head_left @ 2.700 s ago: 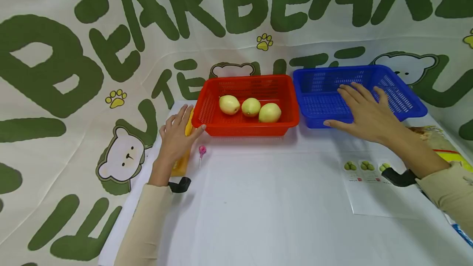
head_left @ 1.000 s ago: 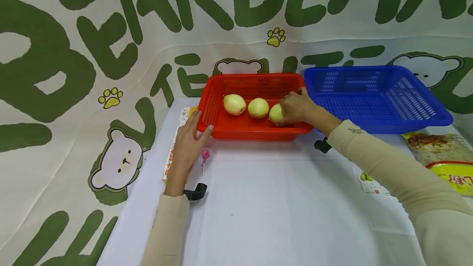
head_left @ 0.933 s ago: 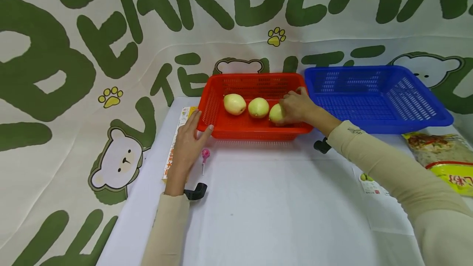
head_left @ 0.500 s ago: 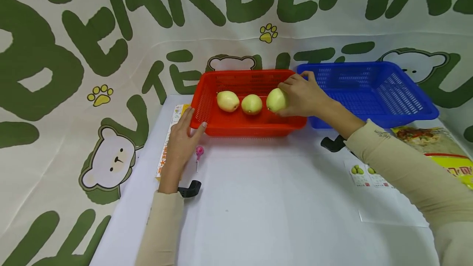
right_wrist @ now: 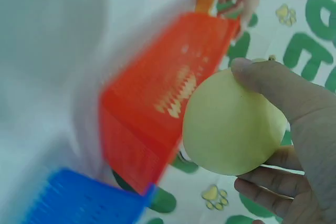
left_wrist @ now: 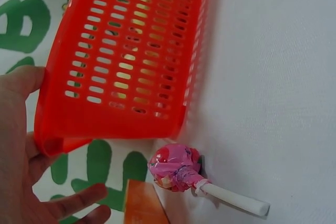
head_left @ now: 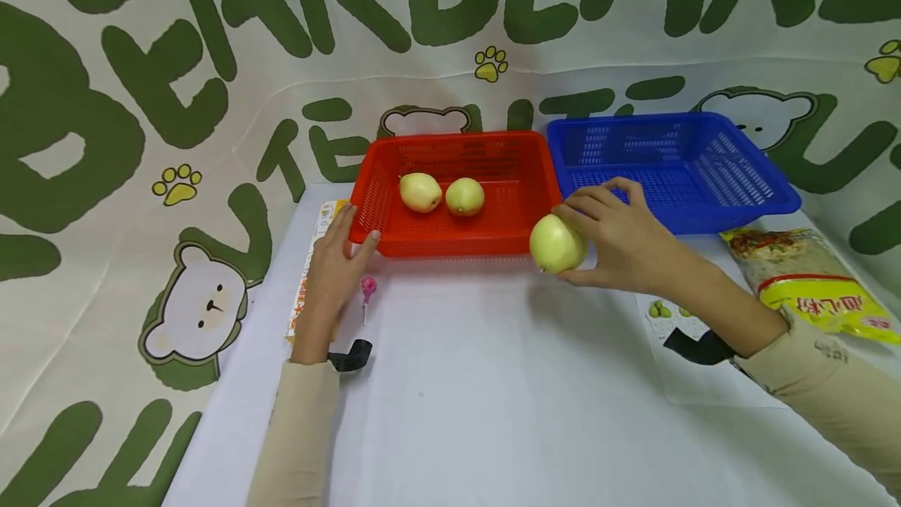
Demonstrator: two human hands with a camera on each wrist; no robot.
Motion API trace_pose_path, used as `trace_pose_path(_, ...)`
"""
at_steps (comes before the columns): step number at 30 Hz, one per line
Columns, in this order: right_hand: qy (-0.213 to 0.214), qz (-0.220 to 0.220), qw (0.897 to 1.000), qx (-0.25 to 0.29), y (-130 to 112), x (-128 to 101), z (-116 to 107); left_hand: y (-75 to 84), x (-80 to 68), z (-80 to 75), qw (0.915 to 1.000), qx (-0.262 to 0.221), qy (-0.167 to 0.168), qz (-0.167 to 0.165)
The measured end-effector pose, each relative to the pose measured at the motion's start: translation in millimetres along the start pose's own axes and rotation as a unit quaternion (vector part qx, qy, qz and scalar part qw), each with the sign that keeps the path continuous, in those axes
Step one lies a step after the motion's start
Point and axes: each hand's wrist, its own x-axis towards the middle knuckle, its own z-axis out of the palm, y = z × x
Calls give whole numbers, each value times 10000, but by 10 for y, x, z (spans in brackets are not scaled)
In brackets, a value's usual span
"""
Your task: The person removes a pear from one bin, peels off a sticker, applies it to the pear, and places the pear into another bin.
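Observation:
My right hand (head_left: 619, 241) holds a pale yellow-green pear (head_left: 558, 244) in the air, before the right front corner of the red basket (head_left: 457, 247). In the right wrist view, the thumb lies on one side of the held pear (right_wrist: 231, 124), with fingers on the other side. Two similar fruits, a left one (head_left: 420, 192) and a right one (head_left: 465, 196), lie in the red basket. My left hand (head_left: 329, 268) grips that basket's left front corner. Thumb and index finger sit on either side of its rim in the left wrist view, while other fingers (left_wrist: 79, 203) stay spread.
A blue basket (head_left: 669, 223) stands right of the red one. A wrapped lollipop (head_left: 367, 288) and a long orange-and-white pack (head_left: 306, 280) lie by my left hand. At right are a yellow food bag (head_left: 809, 288) and a printed sheet (head_left: 676, 366). A printed cloth hangs behind.
My right hand came from over the blue basket, took the rightmost pear, and lifted it out over the red basket's front edge. The left hand stays at the red basket's corner.

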Motion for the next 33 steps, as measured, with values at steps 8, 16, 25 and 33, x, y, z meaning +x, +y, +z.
trace_pose_path(8,-83,-430,9990,-2,-263,-465,486,-35,-8,-11,10000,-32,49,38)
trace_pose_path(16,-841,50,9964,-2,-301,-642,488,-19,-3,1,9999,-128,-14,65)
trace_pose_path(25,-681,954,9927,284,-364,-711,379,41,12,-39,9999,-115,-8,27)
trace_pose_path(33,-350,1083,9905,777,-431,-786,542,30,0,14,9999,-99,-47,6)
